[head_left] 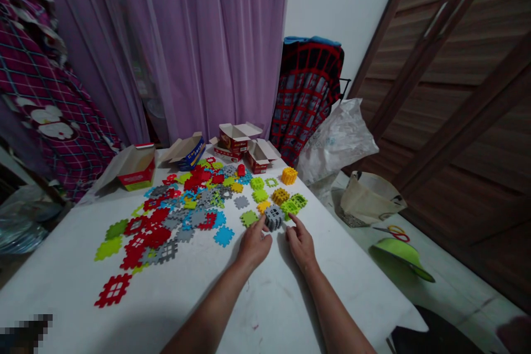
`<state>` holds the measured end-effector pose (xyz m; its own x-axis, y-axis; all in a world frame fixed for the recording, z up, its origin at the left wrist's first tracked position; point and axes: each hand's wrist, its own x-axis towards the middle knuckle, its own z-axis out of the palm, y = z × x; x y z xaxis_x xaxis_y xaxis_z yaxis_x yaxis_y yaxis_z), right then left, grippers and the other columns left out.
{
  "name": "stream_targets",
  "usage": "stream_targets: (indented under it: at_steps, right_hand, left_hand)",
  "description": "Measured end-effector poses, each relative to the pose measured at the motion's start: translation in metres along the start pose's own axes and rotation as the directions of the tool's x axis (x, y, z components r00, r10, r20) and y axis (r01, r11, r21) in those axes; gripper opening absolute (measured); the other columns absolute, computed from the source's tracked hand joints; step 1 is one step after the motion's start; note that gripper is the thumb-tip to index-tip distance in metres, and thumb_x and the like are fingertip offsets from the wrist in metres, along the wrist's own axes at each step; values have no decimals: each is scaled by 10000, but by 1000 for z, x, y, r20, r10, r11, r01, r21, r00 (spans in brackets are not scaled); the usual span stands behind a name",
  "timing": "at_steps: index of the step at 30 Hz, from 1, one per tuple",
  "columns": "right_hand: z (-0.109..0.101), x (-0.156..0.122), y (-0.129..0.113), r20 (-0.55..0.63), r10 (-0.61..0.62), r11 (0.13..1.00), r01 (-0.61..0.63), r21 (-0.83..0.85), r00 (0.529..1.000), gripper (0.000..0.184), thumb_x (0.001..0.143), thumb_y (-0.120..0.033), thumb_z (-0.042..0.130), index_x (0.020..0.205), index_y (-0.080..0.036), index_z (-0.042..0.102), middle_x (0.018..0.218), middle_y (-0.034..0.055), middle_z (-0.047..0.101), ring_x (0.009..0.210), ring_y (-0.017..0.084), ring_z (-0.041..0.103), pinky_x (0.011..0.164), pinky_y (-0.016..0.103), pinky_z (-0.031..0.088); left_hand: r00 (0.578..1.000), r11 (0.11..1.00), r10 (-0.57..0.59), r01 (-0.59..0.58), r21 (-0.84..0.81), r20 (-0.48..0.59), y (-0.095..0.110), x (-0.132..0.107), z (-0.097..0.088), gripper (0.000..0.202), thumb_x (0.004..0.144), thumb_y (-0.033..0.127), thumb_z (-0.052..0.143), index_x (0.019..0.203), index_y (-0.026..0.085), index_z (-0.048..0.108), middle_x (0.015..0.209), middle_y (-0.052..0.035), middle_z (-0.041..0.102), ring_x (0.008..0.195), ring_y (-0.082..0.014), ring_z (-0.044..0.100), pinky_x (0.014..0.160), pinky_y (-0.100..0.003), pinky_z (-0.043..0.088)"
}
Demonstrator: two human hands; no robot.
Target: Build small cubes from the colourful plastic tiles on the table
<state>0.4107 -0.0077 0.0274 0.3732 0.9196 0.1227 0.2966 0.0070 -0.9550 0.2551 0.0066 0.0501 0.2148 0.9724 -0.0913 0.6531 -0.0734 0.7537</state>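
Note:
A stack of grey interlocking building tiles stands on the white table between my two hands. My left hand rests at its left side, the index finger stretched out against the stack and the other fingers bent. On the other side, my right hand points its index finger toward green interlocking tiles just behind the grey stack. Its remaining fingers curl loosely, with nothing seen in them. Close by lie a flat green tile, a dark yellow stack and an orange-yellow stack.
Loose red, grey, blue and green tiles spread over the left and middle of the white table. Opened cardboard boxes line its back edge. Right of the table are a plastic bag, a cloth bag and scissors.

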Motion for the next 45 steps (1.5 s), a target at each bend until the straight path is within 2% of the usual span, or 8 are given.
stream_targets:
  at_steps: [6, 15, 24, 31, 34, 37, 41, 45]
  right_hand:
    - [3, 2, 4, 35, -21, 999, 19, 31, 999, 736, 769, -535, 485, 1292, -34, 613, 539, -35, 572, 508, 150, 509, 554, 274, 428]
    - [3, 3, 8, 33, -40, 999, 38, 39, 999, 646, 772, -513, 501, 1218, -71, 657, 520, -44, 556, 505, 151, 507, 564, 280, 432]
    - [4, 3, 8, 39, -45, 998, 44, 46, 998, 624, 779, -511, 503, 1202, -79, 659, 525, -46, 550, 503, 150, 500, 556, 279, 417]
    - [1, -6, 10, -15, -5, 1000, 6, 11, 1000, 525, 779, -533, 493, 1067, -129, 667, 512, -60, 493, 496, 151, 476, 528, 274, 383]
    - [0, -22, 13, -13, -7, 995, 6, -101, 1000, 417, 792, -547, 501, 901, -179, 664, 539, -44, 509, 514, 151, 489, 543, 277, 389]
    - [2, -41, 11, 48, -98, 959, 107, -262, 994, 342, 815, -513, 528, 864, -201, 660, 715, 8, 632, 610, 156, 555, 608, 283, 422]
    - [9, -60, 7, 124, -284, 831, 309, -463, 951, 255, 813, -429, 602, 920, -205, 661, 930, 52, 668, 833, 188, 611, 752, 296, 454]
    - [18, -71, 4, 134, -351, 675, 350, -650, 927, 287, 770, -419, 673, 942, -190, 657, 955, 69, 636, 901, 231, 591, 796, 339, 442]
  left_hand:
    - [998, 971, -67, 61, -230, -18, -1, 3, 4, 644, 777, 146, 497, 1418, 201, 508, 1118, -40, 637, 796, -116, 583, 696, -211, 481]
    - [995, 981, -24, 6, -194, -92, -2, 8, 8, 655, 742, 153, 546, 1392, 229, 549, 1038, -24, 667, 827, -129, 594, 753, -225, 489]
    - [997, 965, -35, 16, -263, -67, -8, 6, 10, 593, 763, 172, 544, 1351, 244, 584, 1054, -15, 670, 675, -89, 581, 604, -190, 476]
    - [987, 981, -28, -3, -196, -156, -31, -1, -10, 512, 759, 128, 546, 1251, 216, 656, 948, -5, 706, 725, -104, 617, 683, -208, 506]
    - [955, 986, 35, -81, -145, -293, -51, -13, -21, 407, 814, 158, 515, 1180, 206, 687, 961, -32, 718, 813, -129, 649, 767, -248, 526]
    - [906, 989, 111, -142, -48, -408, -67, -27, -28, 343, 862, 208, 496, 1136, 219, 703, 959, -48, 721, 815, -146, 655, 769, -277, 538]
    - [833, 975, 214, -210, 67, -509, -75, -39, -31, 305, 891, 223, 488, 1095, 226, 714, 924, -53, 715, 811, -156, 653, 782, -291, 547]
    - [790, 951, 304, -284, 122, -533, -74, -43, -34, 296, 906, 219, 483, 1092, 224, 712, 913, -51, 715, 827, -157, 657, 817, -294, 554]
